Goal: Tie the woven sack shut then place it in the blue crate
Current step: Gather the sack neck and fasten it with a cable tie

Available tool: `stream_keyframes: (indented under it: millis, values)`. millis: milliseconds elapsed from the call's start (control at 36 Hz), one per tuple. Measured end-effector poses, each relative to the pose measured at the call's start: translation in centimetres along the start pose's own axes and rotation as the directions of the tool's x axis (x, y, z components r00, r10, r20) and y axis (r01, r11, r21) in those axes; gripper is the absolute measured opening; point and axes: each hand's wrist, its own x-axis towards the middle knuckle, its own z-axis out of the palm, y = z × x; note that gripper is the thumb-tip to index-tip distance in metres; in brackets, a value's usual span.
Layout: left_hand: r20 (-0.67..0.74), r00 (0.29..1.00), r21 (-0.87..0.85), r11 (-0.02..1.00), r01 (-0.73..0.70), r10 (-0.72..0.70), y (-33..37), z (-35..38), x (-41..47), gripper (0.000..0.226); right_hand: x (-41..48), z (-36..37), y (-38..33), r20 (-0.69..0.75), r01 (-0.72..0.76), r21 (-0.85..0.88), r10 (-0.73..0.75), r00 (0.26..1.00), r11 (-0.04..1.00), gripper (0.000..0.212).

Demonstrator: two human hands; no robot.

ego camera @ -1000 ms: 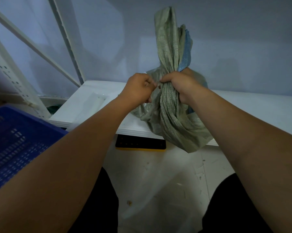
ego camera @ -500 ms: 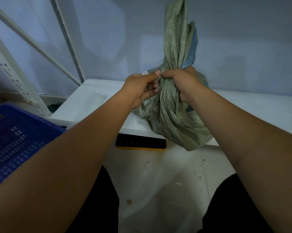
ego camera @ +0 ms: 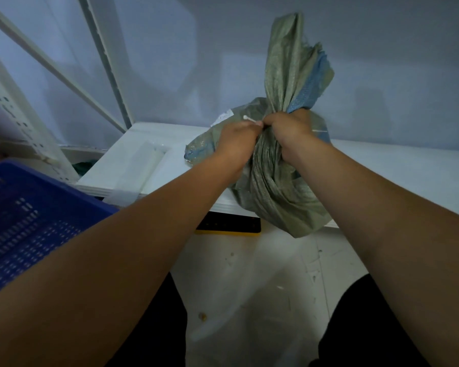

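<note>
The grey-green woven sack, with a blue patch near its top, rests on the front edge of a white shelf. Its gathered mouth stands up above my hands. My right hand grips the bunched neck in a fist. Just left of it, touching it, my left hand pinches the end of a thin white tie at the neck. Another short white piece shows at the sack's right side. The blue crate, with slotted walls, sits at the lower left beside my left forearm.
White metal rack posts and a perforated upright rise at the left. A black and yellow object lies under the shelf edge. A clear plastic sheet covers the pale floor between my dark-clothed legs.
My left hand's fingers straightened against the sack half a second ago and have curled again at the neck, now with the white tie. The sack's top has tipped slightly right.
</note>
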Motion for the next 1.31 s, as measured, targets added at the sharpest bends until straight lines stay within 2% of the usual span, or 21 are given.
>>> stream_keyframes:
  millis: [56, 167, 333, 417, 500, 556, 583, 639, 667, 722, 778, 889, 972, 1028, 1056, 1111, 1167, 1222, 1278, 1306]
  values:
    - [0.01, 1.0, 0.019, 1.0, -0.015, 0.015, -0.1, 0.5, -0.3, 0.016, -0.1, 0.2, 0.1, -0.015, 0.004, -0.008, -0.004, 1.0, 1.0, 0.039]
    - [0.013, 0.997, 0.095, 0.992, -0.077, 0.076, -0.4, 1.2, -0.6, 0.014, -0.3, 0.4, 0.1, -0.014, -0.009, 0.04, 0.009, 1.0, 0.999, 0.011]
    - [-0.047, 0.995, -0.008, 0.996, -0.093, 0.093, -0.5, 1.5, -1.1, 0.016, -0.8, 0.3, -0.5, 0.035, -0.03, 0.11, 0.027, 0.999, 0.993, 0.013]
    - [-0.078, 0.994, -0.099, 0.991, -0.085, 0.077, 0.0, 1.5, -1.3, 0.024, -1.0, 0.3, -0.8, 0.093, -0.07, 0.173, 0.055, 0.994, 0.982, 0.03]
    - [-0.056, 0.995, -0.14, 0.986, -0.087, 0.079, 0.5, 1.4, -1.5, 0.02, -1.4, 0.1, -1.4, 0.162, -0.105, 0.211, 0.071, 0.984, 0.972, 0.049]
    - [-0.068, 0.993, -0.097, 0.99, -0.104, 0.098, 0.5, 1.1, -1.5, 0.027, -1.3, 0.3, -1.3, 0.197, -0.105, 0.211, 0.063, 0.978, 0.972, 0.064]
    - [-0.093, 0.99, -0.059, 0.992, -0.115, 0.109, 0.4, 0.9, -1.4, 0.03, -0.9, 0.4, -1.0, 0.209, -0.111, 0.214, 0.065, 0.976, 0.971, 0.078]
    - [-0.147, 0.982, 0.011, 0.993, -0.119, 0.12, 0.1, 0.6, -1.2, 0.025, -0.7, 0.8, -0.4, 0.219, -0.129, 0.198, 0.085, 0.972, 0.972, 0.11]
    - [-0.17, 0.978, 0.024, 0.993, -0.115, 0.117, 0.0, 0.4, -1.1, 0.021, -0.8, 0.9, -0.2, 0.216, -0.122, 0.208, 0.076, 0.973, 0.97, 0.113]
    - [-0.213, 0.973, 0.024, 0.996, -0.091, 0.094, -0.1, 0.2, -1.0, 0.02, -1.2, 1.1, -0.3, 0.205, -0.097, 0.233, 0.049, 0.978, 0.968, 0.107]
    - [-0.242, 0.968, -0.004, 0.998, -0.065, 0.062, 0.0, 0.0, -0.6, 0.018, -2.1, 1.2, -1.0, 0.172, -0.07, 0.247, 0.028, 0.985, 0.967, 0.109]
    - [-0.282, 0.959, -0.111, 0.994, -0.015, -0.018, -0.1, -0.3, 0.4, 0.017, -2.9, 1.4, -1.8, 0.192, 0.018, 0.142, -0.045, 0.98, 0.99, 0.101]
    - [-0.305, 0.948, -0.175, 0.984, 0.04, -0.093, 0.0, -0.8, 0.7, 0.025, -1.4, 1.1, -1.3, 0.197, 0.082, 0.054, -0.091, 0.976, 0.995, 0.075]
    - [-0.294, 0.946, -0.223, 0.972, 0.074, -0.14, 0.0, -1.1, 0.8, 0.022, -1.1, 0.9, -1.1, 0.186, 0.093, -0.013, -0.088, 0.979, 0.996, 0.057]
    - [-0.294, 0.941, -0.263, 0.961, 0.087, -0.165, 0.1, -1.2, 0.8, 0.019, -1.0, 0.8, -1.2, 0.154, 0.111, -0.058, -0.101, 0.983, 0.992, 0.044]
    - [-0.301, 0.923, -0.332, 0.934, 0.134, -0.239, 0.3, -1.4, 0.8, 0.025, -0.7, 0.7, -1.2, -0.008, 0.175, -0.099, -0.176, 0.984, 0.98, 0.021]
    - [-0.29, 0.909, -0.373, 0.91, 0.182, -0.301, 0.5, -1.6, 0.7, 0.04, -0.3, 0.5, -1.3, -0.167, 0.173, -0.007, -0.171, 0.971, 0.985, 0.03]
    - [-0.258, 0.906, -0.395, 0.892, 0.218, -0.335, 0.9, -1.7, 0.5, 0.044, 0.0, 0.2, -1.7, -0.235, 0.132, 0.133, -0.098, 0.967, 0.982, 0.042]
    - [-0.241, 0.905, -0.397, 0.887, 0.237, -0.35, 1.1, -1.8, 0.3, 0.042, 0.2, 0.1, -1.7, -0.242, 0.071, 0.224, -0.015, 0.97, 0.972, 0.039]
    - [-0.243, 0.903, -0.396, 0.886, 0.24, -0.353, 1.1, -1.7, 0.3, 0.041, 0.4, 0.1, -1.7, -0.247, 0.043, 0.243, 0.019, 0.969, 0.969, 0.029]
